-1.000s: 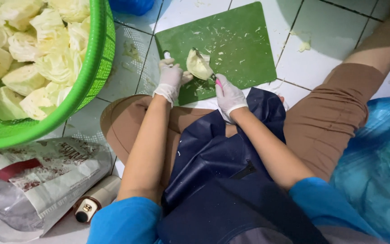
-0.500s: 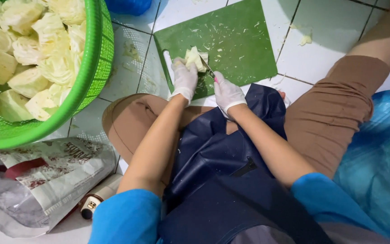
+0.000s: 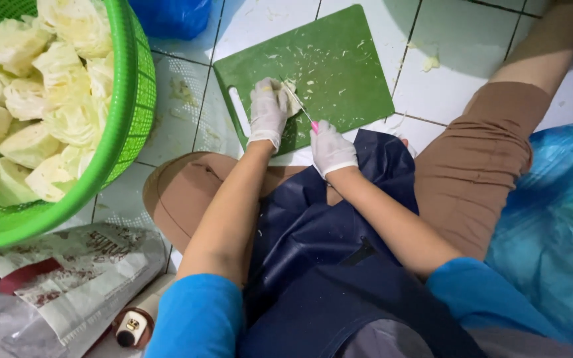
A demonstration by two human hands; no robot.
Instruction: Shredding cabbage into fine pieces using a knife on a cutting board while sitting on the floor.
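Gripped a small knife point(image 3: 305, 114) in the gloved right hand point(image 3: 329, 147), fingers closed around the pink handle, blade angled up and away toward the left. Pressed the gloved left hand point(image 3: 268, 113) down over a pale piece of cabbage point(image 3: 292, 91), fingers clamped on it so that only a sliver showed past the glove (too covered to tell its shape). Held that piece on the near left part of the green cutting board point(image 3: 346, 59), just beside the board's handle slot, with the blade touching or nearly touching it.

Called, by the look of it, for fingertips curled back from the edge, the piece pinned flat side down, and short strokes led away from the holding hand. Wet shreds scattered over the board, so worth a firm downward press against slipping.

Sat low on the white tiled floor point(image 3: 472, 46), knees spread, a navy apron point(image 3: 326, 252) draped between them and its top edge touching the board's near side. Left of the board, a big green basket point(image 3: 127, 113) piled with cabbage wedges point(image 3: 34, 113). Under the basket's near rim, a printed sack point(image 3: 67, 285) and a small bottle point(image 3: 130, 326). To the right, a blue plastic bag point(image 3: 552, 219); beyond the board, one stray cabbage scrap point(image 3: 430, 63).
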